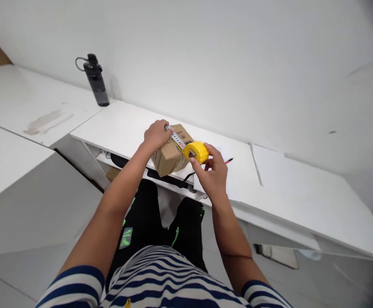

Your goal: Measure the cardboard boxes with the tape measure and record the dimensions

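Now the box (169, 157), small and of brown cardboard, stands near the front edge of the white worktop (125, 124), turned so that one corner points toward the person. Across its top runs the blade (177, 140) of a tape measure (199, 152), pulled out a short way, its printed numbers facing up. The left hand (156, 134) lies over the box's far left edge; its grip is closed, fingers curled down on the blade's metal end and pinning it to the cardboard. The right hand (213, 172) is at the box's right corner, its grip wrapped round the yellow case of the tape measure, thumb pressed on the near side and fingers behind, so the case sits just at the box's top edge. Just beyond the right hand a pen (229, 161) with a red tip lies on the worktop, apart from the box. Well to the left, near the wall, a dark bottle (95, 81) with a carry loop stands upright at the back of the worktop. Under the worktop, below the box, a black cable (186, 176) lies on a low shelf. Both forearms are bare, reaching out from a shirt (160, 282) striped blue and white.
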Motion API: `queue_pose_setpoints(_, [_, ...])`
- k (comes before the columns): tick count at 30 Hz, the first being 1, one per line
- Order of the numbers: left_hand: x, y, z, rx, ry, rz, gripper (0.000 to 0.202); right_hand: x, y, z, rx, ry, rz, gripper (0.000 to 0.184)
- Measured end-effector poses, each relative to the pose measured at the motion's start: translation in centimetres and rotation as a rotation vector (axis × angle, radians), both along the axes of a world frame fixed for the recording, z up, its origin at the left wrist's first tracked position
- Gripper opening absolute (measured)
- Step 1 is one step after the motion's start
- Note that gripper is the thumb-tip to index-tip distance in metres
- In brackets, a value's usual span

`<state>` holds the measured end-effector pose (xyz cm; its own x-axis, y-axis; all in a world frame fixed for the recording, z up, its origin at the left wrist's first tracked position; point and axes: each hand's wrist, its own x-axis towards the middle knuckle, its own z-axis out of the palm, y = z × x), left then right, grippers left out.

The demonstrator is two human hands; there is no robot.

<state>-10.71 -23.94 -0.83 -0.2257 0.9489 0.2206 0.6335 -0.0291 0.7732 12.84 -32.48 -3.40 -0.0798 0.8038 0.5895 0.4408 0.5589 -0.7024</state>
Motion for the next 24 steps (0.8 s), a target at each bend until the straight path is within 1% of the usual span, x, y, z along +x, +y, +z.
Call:
queue_pose_setpoints(2, [0.2, 0.1, -0.1, 0.008, -0.079, -0.010, 0.030, -0.1, -0.5, -0.1, -0.025, 0.011, -0.017, 0.061])
queue_pose_setpoints(4, [0.6, 0.0, -0.1, 0.006, -0.101, -0.019, 0.028, -0.2, -1.1, -0.3, -0.026, -0.005, -0.036, 0.063])
queue_pose_setpoints(8, [1.2, -0.4, 0.4, -0.011, 0.013, -0.028, 0.026, -0.7, -1.9, -0.9, -0.029, -0.056, -0.081, 0.069])
queue_pose_setpoints(12, [1.5, -1.1, 1.2, -0.075, 0.151, -0.029, 0.034, -1.2, -2.5, -1.3, 0.014, -0.072, -0.130, 0.070])
queue_pose_setpoints(14, [1.5, -1.3, 1.6, -0.103, 0.190, -0.026, 0.037, -0.9, -2.7, -1.7, 0.034, -0.117, -0.102, 0.074])
queue_pose_setpoints(16, [1.4, -1.4, 1.9, -0.113, 0.210, -0.022, 0.038, 0.3, -2.3, -2.3, 0.035, -0.181, -0.014, 0.081])
queue_pose_setpoints(18, [1.1, -1.3, 2.0, -0.108, 0.225, -0.024, 0.038, 2.5, -1.0, -3.3, 0.061, -0.207, 0.032, 0.079])
queue_pose_setpoints(19, [1.0, -1.2, 2.0, -0.104, 0.231, -0.026, 0.039, 4.0, 0.2, -3.8, 0.087, -0.211, 0.008, 0.072])
queue_pose_setpoints(20, [0.8, -1.0, 1.9, -0.096, 0.234, -0.029, 0.039, 5.7, 1.6, -4.3, 0.127, -0.206, -0.059, 0.061])
queue_pose_setpoints(21, [0.5, -0.8, 1.9, -0.086, 0.234, -0.032, 0.040, 7.5, 3.3, -4.8, 0.136, -0.243, -0.150, 0.052])
queue_pose_setpoints(22, [0.3, -0.5, 1.8, -0.071, 0.228, -0.035, 0.040, 9.5, 5.2, -5.1, 0.107, -0.324, -0.229, 0.047])
queue_pose_setpoints(23, [0.0, -0.2, 1.6, -0.046, 0.214, -0.038, 0.040, 11.5, 7.2, -5.3, 0.040, -0.430, -0.285, 0.045])
queue_pose_setpoints(24, [-0.2, 0.2, 1.5, -0.020, 0.193, -0.040, 0.040, 13.3, 9.1, -5.4, -0.076, -0.568, -0.304, 0.046])
